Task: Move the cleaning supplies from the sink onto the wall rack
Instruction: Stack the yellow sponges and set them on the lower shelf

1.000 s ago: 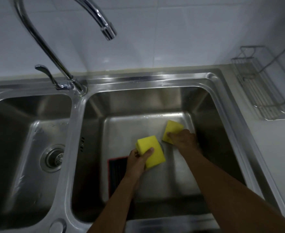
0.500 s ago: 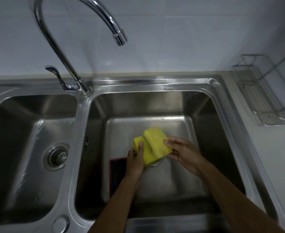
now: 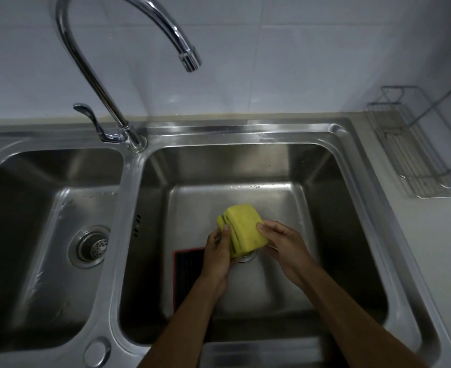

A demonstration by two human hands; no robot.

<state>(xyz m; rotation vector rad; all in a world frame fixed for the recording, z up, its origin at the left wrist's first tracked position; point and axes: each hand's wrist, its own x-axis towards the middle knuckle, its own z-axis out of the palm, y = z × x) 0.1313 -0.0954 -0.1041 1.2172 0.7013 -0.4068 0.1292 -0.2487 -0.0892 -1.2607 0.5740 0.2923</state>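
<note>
While my left hand (image 3: 217,254) and right hand (image 3: 281,241) both clasp the stacked yellow foam sponges (image 3: 241,231) above the steel sink's (image 3: 394,261) right-basin drain, I should squeeze evenly, keep them aligned, then lift toward the wire wall rack (image 3: 415,152) beyond its right rim.

One head-worn wide-angle camera looks steeply down and forward into the right sink basin (image 3: 352,168), close above, wall tiles beyond.
</note>
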